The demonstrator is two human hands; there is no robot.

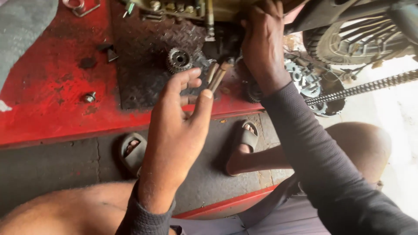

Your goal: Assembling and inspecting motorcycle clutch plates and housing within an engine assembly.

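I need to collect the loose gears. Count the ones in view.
3 at least: one gear on the dark plate beside the left hand, and two pale sprockets right of the right hand. More may be hidden behind the right wrist.
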